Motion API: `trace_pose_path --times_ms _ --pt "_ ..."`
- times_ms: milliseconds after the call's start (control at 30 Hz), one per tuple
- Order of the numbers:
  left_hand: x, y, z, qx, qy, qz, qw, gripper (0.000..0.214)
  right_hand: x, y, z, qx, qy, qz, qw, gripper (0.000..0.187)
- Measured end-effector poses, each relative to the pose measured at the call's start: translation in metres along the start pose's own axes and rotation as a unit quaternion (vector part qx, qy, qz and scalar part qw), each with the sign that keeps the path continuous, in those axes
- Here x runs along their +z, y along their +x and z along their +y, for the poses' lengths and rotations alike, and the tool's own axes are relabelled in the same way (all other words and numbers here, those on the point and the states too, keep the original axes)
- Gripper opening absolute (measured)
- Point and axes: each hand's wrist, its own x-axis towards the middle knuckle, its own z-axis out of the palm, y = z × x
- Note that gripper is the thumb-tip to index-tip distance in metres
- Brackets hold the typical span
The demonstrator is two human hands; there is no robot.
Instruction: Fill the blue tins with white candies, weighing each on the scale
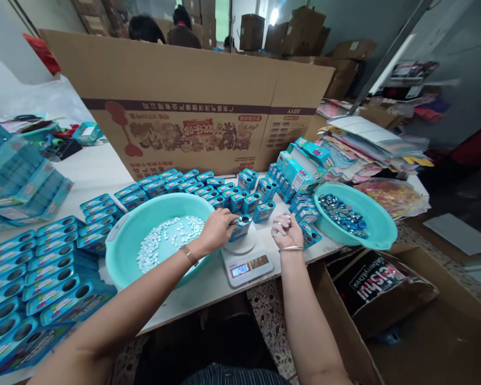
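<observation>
the small blue printed tin (240,226) stands tilted on the round white plate of the small white digital kitchen scale (246,260), near the front edge of the white table (92,171), between your two hands. your left hand (216,230) is curled around a small silver spoon (235,220) whose tip sits at the tin's open top; the fingers are closed on the handle. your right hand (286,231) rests just right of the scale, fingers loosely curled with pale pieces in the palm; you cannot tell exactly what they are.

just left of the scale lies the wide turquoise plastic basin of small white tablets (122,238), touching your left wrist. to the right, a smaller turquoise plastic bowl of dark blue glossy pieces (379,230) hangs over the table edge. beyond the scale stand rows of upright blue tins (244,200); at near left, flat blue tins with round holes (32,278) are laid in ranks. a large brown printed cardboard box (192,101) stands as a wall along the far side, with other people's heads showing behind it. a stack of coloured paper sheets (369,144) lies far right.
</observation>
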Motion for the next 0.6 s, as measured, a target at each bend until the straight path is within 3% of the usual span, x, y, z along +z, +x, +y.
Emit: trace_pose_path --times_ms 367,600 --pt "0.006 0.026 0.009 0.015 0.026 -0.056 0.998 0.023 -0.022 0.007 -0.002 0.055 0.159 -0.021 0.986 0.017" --pt "0.003 0.036 0.024 0.03 0.164 -0.102 0.981 0.023 -0.024 0.006 0.001 0.049 0.189 -0.008 0.981 0.018"
